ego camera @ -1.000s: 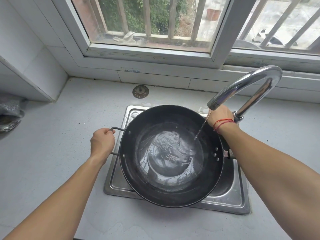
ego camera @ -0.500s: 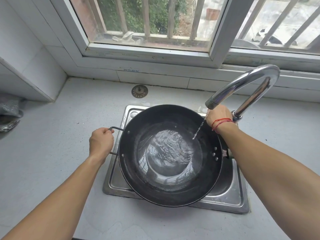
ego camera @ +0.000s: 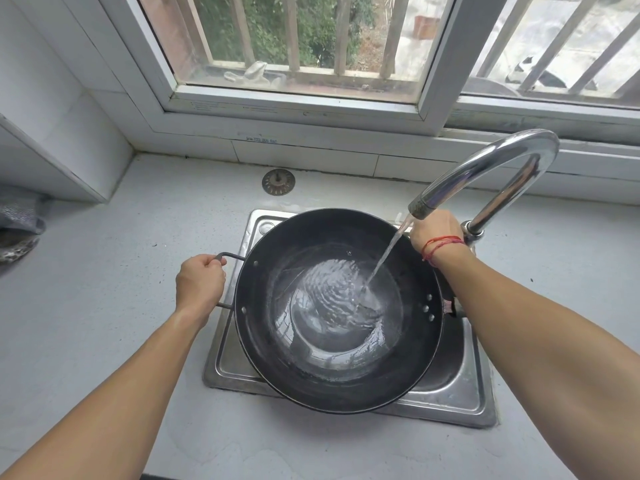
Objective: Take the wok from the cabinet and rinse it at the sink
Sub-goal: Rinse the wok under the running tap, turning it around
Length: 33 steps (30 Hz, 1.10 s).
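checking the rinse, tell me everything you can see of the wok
The wok is round, deep, black, metal-looking, with rivets on both sides. It is upright over the sink, covering most of it. The left hand grips its thin wire loop handle. Water from the faucet streams in and pools, rippling, at its bottom.

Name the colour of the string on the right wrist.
The string is red; head view.

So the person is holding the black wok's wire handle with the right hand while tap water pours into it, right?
Not quite. The head view shows the left hand gripping the thin wire handle of the round black metal wok; the right hand is up by the curved chrome tap. Water does pour from the tap into the wok, over the steel sink.
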### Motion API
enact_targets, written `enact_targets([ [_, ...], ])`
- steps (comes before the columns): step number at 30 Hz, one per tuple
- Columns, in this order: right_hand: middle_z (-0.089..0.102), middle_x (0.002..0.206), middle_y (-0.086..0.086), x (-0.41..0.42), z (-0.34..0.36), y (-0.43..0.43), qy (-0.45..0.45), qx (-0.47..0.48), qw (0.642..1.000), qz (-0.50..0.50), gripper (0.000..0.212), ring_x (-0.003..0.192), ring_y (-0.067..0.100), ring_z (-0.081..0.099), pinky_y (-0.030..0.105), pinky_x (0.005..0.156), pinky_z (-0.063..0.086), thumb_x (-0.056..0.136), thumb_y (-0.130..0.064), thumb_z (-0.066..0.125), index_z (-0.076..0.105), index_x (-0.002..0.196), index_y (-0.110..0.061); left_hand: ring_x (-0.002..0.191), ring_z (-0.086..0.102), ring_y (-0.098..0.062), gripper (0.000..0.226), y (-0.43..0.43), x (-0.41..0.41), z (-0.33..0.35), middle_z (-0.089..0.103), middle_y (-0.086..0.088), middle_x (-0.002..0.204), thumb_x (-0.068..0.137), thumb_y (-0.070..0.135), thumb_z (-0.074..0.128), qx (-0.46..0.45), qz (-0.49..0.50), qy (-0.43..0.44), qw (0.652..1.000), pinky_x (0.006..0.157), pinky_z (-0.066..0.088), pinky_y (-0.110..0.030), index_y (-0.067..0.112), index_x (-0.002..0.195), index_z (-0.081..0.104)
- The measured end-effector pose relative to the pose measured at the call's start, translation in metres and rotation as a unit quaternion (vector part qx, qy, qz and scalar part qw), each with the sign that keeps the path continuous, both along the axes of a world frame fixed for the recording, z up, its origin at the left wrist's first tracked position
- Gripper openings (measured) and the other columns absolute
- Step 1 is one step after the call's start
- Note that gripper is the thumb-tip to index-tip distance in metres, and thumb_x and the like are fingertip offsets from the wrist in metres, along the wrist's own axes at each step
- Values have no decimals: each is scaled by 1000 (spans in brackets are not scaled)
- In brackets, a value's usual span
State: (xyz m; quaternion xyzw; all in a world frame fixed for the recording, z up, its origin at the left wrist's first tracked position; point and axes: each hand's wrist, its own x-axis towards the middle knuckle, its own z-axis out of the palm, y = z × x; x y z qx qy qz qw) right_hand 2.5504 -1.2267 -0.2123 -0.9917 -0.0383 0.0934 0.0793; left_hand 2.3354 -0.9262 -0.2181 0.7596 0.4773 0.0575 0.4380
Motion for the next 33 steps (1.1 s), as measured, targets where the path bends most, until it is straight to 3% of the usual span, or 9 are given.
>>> enact_targets([
  [2, 46, 64, 8, -1, 1, 0, 1, 7, 1000, -3, 8, 72, 31, 56, 36, 69, 51, 93, -6, 51, 56, 93, 0, 75, 55, -26, 31, 0, 0, 0, 69, -24, 111, 100, 10, 42, 2, -1, -1, 1000, 63, 45, -31, 3, 115, 68],
  [4, 53, 70, 11, -1, 1, 0, 3, 19, 1000, -13, 9, 76, 33, 60, 39, 74, 55, 93, -7, 52, 57, 95, 0, 83, 61, -39, 31, 0, 0, 0, 68, -25, 112, 100, 10, 42, 1, 0, -2, 1000, 70, 52, -42, 3, 114, 68],
  [9, 57, 77, 13, 0, 2, -3, 2, 27, 1000, -9, 14, 73, 32, 58, 37, 68, 51, 92, -8, 50, 59, 98, 0, 76, 52, -22, 29, 1, 0, -3, 69, -24, 110, 100, 10, 43, 7, 2, -2, 1000, 68, 47, -40, 5, 112, 69],
  [12, 60, 86, 13, -3, 4, -7, -10, 45, 999, 8, 17, 77, 33, 59, 39, 71, 51, 96, -15, 49, 54, 109, -5, 74, 54, -26, 29, 1, 0, -4, 68, -23, 102, 99, 10, 43, 6, 4, -3, 1000, 66, 45, -36, 5, 112, 69],
  [15, 64, 102, 18, -10, 7, -13, -12, 61, 998, 25, 25, 92, 37, 62, 38, 75, 48, 99, -22, 48, 50, 117, -5, 77, 56, -33, 30, 0, 1, -3, 66, -19, 94, 99, 12, 43, 10, 8, -1, 1000, 71, 49, -44, 4, 113, 69],
  [17, 64, 108, 21, -16, 8, -17, -12, 63, 997, 42, 29, 97, 40, 62, 37, 74, 43, 100, -26, 47, 49, 118, -3, 79, 57, -31, 31, 1, 2, -2, 69, -23, 101, 97, 13, 43, 12, 13, -2, 1000, 77, 53, -51, 6, 109, 70],
  [21, 64, 106, 21, -27, 14, -28, -33, 82, 994, 68, 27, 97, 40, 61, 36, 73, 43, 98, -26, 50, 51, 111, -3, 104, 62, -47, 32, -4, 1, 0, 68, -25, 112, 98, 13, 42, 24, 13, 7, 1000, 87, 53, -54, 6, 111, 70],
  [24, 65, 103, 20, -38, 20, -36, -45, 116, 989, 84, 23, 96, 39, 61, 37, 76, 45, 96, -23, 52, 53, 108, -3, 98, 63, -43, 33, -8, 1, 1, 69, -25, 111, 100, 14, 41, 38, 9, 7, 999, 83, 52, -49, 5, 115, 69],
  [33, 69, 112, 13, -81, 26, -64, -4, 182, 982, 44, 30, 106, 33, 62, 37, 92, 48, 96, -26, 54, 60, 121, -10, 109, 61, -46, 34, -4, 1, 0, 68, -25, 114, 99, 13, 41, 19, -2, 3, 1000, 92, 51, -50, 5, 118, 68],
])
